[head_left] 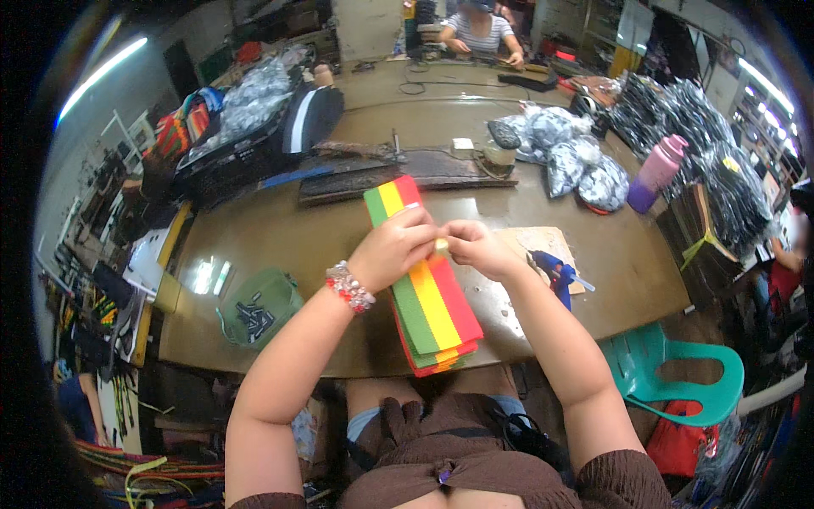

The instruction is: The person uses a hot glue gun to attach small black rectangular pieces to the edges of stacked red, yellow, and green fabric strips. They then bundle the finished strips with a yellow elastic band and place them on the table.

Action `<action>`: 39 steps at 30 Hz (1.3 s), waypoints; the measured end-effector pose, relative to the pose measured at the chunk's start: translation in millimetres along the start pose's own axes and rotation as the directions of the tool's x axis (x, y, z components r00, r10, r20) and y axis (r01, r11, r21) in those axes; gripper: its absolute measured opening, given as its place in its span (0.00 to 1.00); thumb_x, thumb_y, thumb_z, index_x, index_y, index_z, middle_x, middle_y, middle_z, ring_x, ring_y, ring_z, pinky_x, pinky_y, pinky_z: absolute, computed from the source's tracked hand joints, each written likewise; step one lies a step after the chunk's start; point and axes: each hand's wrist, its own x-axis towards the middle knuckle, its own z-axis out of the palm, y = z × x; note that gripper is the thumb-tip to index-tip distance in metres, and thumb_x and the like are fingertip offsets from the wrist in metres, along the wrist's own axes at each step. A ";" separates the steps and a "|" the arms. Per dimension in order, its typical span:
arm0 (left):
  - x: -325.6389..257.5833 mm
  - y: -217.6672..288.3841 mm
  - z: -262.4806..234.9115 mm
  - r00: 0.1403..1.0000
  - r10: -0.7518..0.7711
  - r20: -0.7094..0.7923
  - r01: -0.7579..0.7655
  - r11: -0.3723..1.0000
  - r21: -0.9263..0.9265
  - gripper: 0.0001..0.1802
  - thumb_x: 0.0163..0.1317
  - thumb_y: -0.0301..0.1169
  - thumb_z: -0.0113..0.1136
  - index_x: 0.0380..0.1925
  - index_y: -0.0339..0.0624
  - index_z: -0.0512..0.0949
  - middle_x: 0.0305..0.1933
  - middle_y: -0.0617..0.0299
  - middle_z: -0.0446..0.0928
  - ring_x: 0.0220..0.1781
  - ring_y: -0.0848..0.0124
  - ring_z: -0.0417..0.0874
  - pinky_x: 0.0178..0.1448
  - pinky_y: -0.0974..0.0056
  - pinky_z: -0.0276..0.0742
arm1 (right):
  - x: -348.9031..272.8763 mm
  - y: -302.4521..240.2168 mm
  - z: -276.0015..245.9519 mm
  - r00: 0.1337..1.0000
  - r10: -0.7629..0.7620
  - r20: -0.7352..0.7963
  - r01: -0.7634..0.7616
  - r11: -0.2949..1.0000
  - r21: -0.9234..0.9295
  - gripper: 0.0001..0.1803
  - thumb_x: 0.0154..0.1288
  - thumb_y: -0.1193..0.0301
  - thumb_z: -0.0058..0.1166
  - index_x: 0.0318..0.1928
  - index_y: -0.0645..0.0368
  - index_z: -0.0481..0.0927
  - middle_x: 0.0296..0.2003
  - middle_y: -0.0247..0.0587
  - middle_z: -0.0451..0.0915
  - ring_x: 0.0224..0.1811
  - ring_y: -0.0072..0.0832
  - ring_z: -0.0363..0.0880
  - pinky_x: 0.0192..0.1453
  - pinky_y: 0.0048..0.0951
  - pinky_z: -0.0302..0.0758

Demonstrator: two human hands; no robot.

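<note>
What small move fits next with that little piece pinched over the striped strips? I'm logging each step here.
Probably lower the small pale piece onto the top green-yellow-red striped strip: both the left hand and right hand pinch it just above the stack, with the blue glue gun lying beside them.

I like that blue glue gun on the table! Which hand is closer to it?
Right. The right hand is just left of the glue gun. The left hand is farther away, over the striped cloth.
</note>
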 end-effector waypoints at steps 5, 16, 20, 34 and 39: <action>-6.4 -3.0 17.5 0.935 -0.354 -0.017 0.310 0.841 -0.444 0.15 0.72 0.35 0.49 0.33 0.37 0.80 0.35 0.60 0.81 0.39 0.71 0.81 0.49 0.67 0.75 | -4.8 9.8 -0.6 0.984 -0.067 -0.165 0.077 0.995 0.057 0.08 0.64 0.67 0.63 0.33 0.55 0.78 0.24 0.24 0.75 0.21 0.10 0.64 0.21 0.17 0.56; -43.4 -8.8 25.5 0.814 -0.567 -0.125 0.337 0.636 -0.694 0.21 0.75 0.39 0.46 0.27 0.37 0.77 0.31 0.62 0.81 0.38 0.75 0.80 0.49 0.67 0.75 | -12.4 48.9 -0.9 0.975 -0.003 -0.223 0.002 1.000 -0.003 0.11 0.67 0.66 0.61 0.33 0.60 0.79 0.20 0.22 0.73 0.20 0.10 0.63 0.23 0.17 0.58; -51.9 -12.4 30.7 0.801 -0.581 -0.143 0.291 0.587 -0.755 0.20 0.76 0.39 0.44 0.27 0.38 0.74 0.29 0.62 0.78 0.39 0.72 0.80 0.51 0.65 0.75 | -15.2 57.6 -3.5 0.965 -0.091 -0.245 0.053 0.986 -0.156 0.11 0.68 0.67 0.58 0.35 0.63 0.79 0.27 0.24 0.77 0.30 0.12 0.69 0.34 0.19 0.67; 11.3 55.1 49.8 0.867 -0.049 0.496 0.097 0.993 -0.073 0.14 0.67 0.37 0.52 0.28 0.37 0.75 0.28 0.45 0.77 0.33 0.49 0.81 0.40 0.51 0.77 | -16.7 68.3 5.2 0.961 -0.009 -0.278 -0.011 0.998 -0.069 0.10 0.69 0.71 0.53 0.46 0.65 0.78 0.36 0.33 0.82 0.38 0.18 0.77 0.44 0.28 0.77; -33.9 54.6 1.6 0.611 0.035 0.791 -0.053 0.999 -0.003 0.14 0.66 0.37 0.53 0.26 0.39 0.75 0.27 0.49 0.78 0.35 0.52 0.82 0.44 0.50 0.76 | -46.1 27.9 36.4 0.994 0.027 -0.108 -0.048 0.980 -0.194 0.11 0.73 0.69 0.48 0.42 0.63 0.80 0.29 0.30 0.81 0.30 0.16 0.74 0.34 0.22 0.71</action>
